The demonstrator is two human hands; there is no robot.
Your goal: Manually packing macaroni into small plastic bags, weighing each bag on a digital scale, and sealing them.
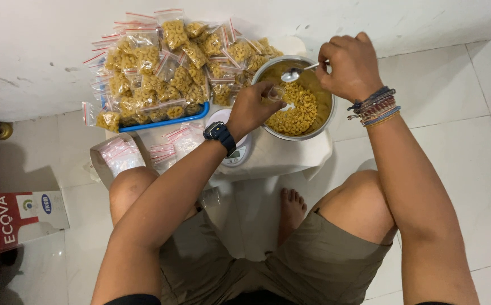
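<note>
A metal bowl (319,129) of dry yellow pasta sits on a low white-covered stand in front of me. My left hand (252,107), with a dark watch on its wrist, pinches a small clear bag (278,94) over the bowl's near-left side. My right hand (352,63), bracelets on the wrist, grips a metal spoon (293,73) whose scoop hovers just above the bag's mouth. A small white kitchen scale (235,152) lies under my left wrist.
A blue tray (161,122) against the wall carries a heap of filled red-zip pasta bags (166,62). Empty zip bags (172,144) lie beside the scale. A red-and-white carton (16,217) stands at the left. My knees and one bare foot (292,209) rest on the tiled floor.
</note>
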